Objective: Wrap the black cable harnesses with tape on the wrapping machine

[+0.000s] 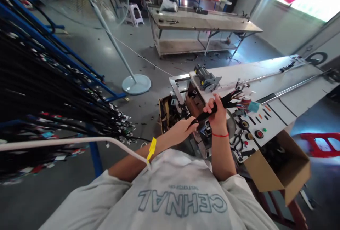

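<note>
Both my hands grip a black wire harness [204,115] in front of my body, above the near end of the machine table. My left hand [186,126] is closed around its lower part. Further up, my right hand [217,111] wraps its fingers round the bundle, with a red string on that wrist. Beyond the right hand the harness ends in loose multicoloured wires and connectors [240,99], one marked with a light blue tag [253,107]. The harness's lower end is hidden behind my left hand and forearm.
A motor [204,76] sits on the white machine table [265,70]; scissors [237,141] and tape rolls lie at its near edge. An open cardboard box [294,173] is at right. On the left are a rack of black harnesses [47,85] and a standing fan [114,42].
</note>
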Available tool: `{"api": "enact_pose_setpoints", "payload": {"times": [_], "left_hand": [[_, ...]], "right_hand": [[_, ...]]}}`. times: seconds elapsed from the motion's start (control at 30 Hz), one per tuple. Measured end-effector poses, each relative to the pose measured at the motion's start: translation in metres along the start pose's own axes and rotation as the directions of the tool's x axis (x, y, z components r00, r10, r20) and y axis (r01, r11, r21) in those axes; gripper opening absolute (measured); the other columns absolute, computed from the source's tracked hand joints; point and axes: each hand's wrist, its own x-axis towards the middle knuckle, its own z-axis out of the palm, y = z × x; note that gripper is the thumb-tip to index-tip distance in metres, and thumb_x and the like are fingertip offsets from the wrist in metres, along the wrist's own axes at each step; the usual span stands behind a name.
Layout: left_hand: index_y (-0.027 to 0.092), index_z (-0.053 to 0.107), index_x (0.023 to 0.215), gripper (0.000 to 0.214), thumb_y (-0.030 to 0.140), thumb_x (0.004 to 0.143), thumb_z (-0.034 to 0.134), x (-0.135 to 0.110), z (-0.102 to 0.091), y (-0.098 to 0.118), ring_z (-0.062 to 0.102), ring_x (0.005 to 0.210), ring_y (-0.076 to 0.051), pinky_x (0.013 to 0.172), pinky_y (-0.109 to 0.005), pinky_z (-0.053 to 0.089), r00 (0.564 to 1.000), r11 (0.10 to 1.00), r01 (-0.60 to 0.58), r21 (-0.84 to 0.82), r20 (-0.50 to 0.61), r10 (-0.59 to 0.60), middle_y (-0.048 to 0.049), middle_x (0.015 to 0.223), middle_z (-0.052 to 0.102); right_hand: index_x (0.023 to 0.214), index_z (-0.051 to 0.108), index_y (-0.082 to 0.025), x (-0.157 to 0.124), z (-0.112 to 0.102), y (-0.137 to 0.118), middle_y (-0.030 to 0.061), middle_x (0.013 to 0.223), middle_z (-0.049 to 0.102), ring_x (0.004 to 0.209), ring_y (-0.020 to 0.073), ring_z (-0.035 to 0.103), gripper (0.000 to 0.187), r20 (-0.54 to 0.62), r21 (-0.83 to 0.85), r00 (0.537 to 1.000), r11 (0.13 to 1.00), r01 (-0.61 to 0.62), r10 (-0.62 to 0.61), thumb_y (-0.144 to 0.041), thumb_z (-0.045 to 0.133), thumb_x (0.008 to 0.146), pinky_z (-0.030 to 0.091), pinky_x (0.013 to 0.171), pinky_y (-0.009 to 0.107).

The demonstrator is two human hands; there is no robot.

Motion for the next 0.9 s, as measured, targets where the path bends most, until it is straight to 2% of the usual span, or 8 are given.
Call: {"api": "enact_pose_setpoints", "payload": {"times": [0.07,0.17,0.37,0.47,0.6,0.7,0.8,0.9], "left_hand": [[0.018,0.050,0.090,0.037,0.048,0.098,0.030,-0.006,-0.019,-0.017,0.050,0.062,-0.013,0.058,-0.022,0.041,0.976,0.989,-0.025,-0.146,0.210,0.056,0.0001,0.072,0.053],[0.016,0.054,0.090,0.044,0.057,0.094,0.038,-0.013,-0.041,-0.060,0.049,0.060,-0.012,0.055,-0.021,0.040,0.916,0.983,0.030,-0.179,0.400,0.045,0.0009,0.069,0.054],[0.014,0.065,0.094,0.054,0.064,0.083,0.046,-0.015,-0.036,-0.192,0.061,0.077,-0.019,0.070,-0.024,0.045,0.938,0.976,0.095,0.196,0.310,-0.153,-0.0052,0.085,0.070],[0.016,0.069,0.101,0.052,0.059,0.083,0.046,-0.024,-0.044,-0.232,0.065,0.088,-0.024,0.077,-0.026,0.047,0.909,0.910,0.208,0.358,0.273,-0.315,-0.0080,0.098,0.073],[0.015,0.065,0.115,0.045,0.043,0.088,0.043,-0.049,-0.120,-0.232,0.061,0.105,-0.021,0.093,-0.025,0.043,0.914,0.725,0.404,0.558,-0.218,-0.341,-0.0072,0.118,0.068],[0.019,0.059,0.124,0.042,0.037,0.092,0.039,-0.074,-0.196,-0.210,0.056,0.112,-0.016,0.100,-0.024,0.037,0.801,0.621,0.519,0.587,-0.588,-0.114,0.0015,0.126,0.063],[0.019,0.064,0.116,0.036,0.031,0.089,0.045,-0.091,-0.230,-0.195,0.057,0.110,-0.017,0.100,-0.026,0.037,0.785,0.512,0.564,0.648,-0.613,-0.089,0.0026,0.119,0.065],[0.018,0.069,0.103,0.028,0.025,0.078,0.058,-0.096,-0.204,-0.202,0.060,0.105,-0.018,0.096,-0.025,0.039,0.851,0.481,0.526,0.702,-0.429,-0.304,0.0012,0.110,0.070]], "right_hand": [[0.090,0.054,-0.022,0.008,-0.010,-0.012,-0.0080,0.064,0.047,0.051,0.0075,0.049,0.023,-0.007,0.083,0.996,0.992,-0.093,0.094,-0.040,0.066,0.084,0.050,0.055,0.023],[0.093,0.056,-0.020,0.022,-0.032,-0.035,-0.0070,0.067,0.051,0.057,0.0068,0.053,0.016,-0.082,0.243,0.994,0.969,-0.045,0.067,-0.035,0.060,0.088,0.052,0.064,0.024],[0.100,0.060,-0.023,0.029,-0.061,-0.053,-0.0051,0.076,0.059,0.067,0.0090,0.060,0.022,-0.136,0.244,0.990,0.967,0.066,-0.034,-0.041,0.054,0.089,0.055,0.078,0.032],[0.104,0.061,-0.027,0.023,-0.063,-0.046,-0.0027,0.090,0.065,0.083,0.0139,0.065,0.028,-0.112,0.126,0.994,0.992,0.011,0.003,-0.048,0.054,0.088,0.055,0.084,0.040],[0.097,0.060,-0.027,0.014,-0.055,-0.026,-0.0044,0.081,0.065,0.087,0.0161,0.067,0.025,-0.053,-0.062,0.998,0.997,-0.041,0.038,-0.038,0.070,0.078,0.056,0.083,0.037],[0.092,0.058,-0.025,0.008,-0.039,-0.010,-0.0054,0.077,0.063,0.093,0.0171,0.067,0.026,0.094,-0.135,0.995,0.991,-0.016,0.029,-0.036,0.073,0.074,0.055,0.085,0.035],[0.091,0.057,-0.025,0.001,-0.024,0.006,-0.0040,0.085,0.066,0.095,0.0183,0.067,0.028,0.229,-0.151,0.973,0.988,0.003,0.032,-0.038,0.073,0.073,0.056,0.084,0.036],[0.092,0.056,-0.025,-0.002,-0.017,0.017,-0.0021,0.090,0.067,0.092,0.0207,0.068,0.034,0.240,-0.100,0.969,0.995,-0.028,0.052,-0.033,0.078,0.068,0.058,0.080,0.040]]}}
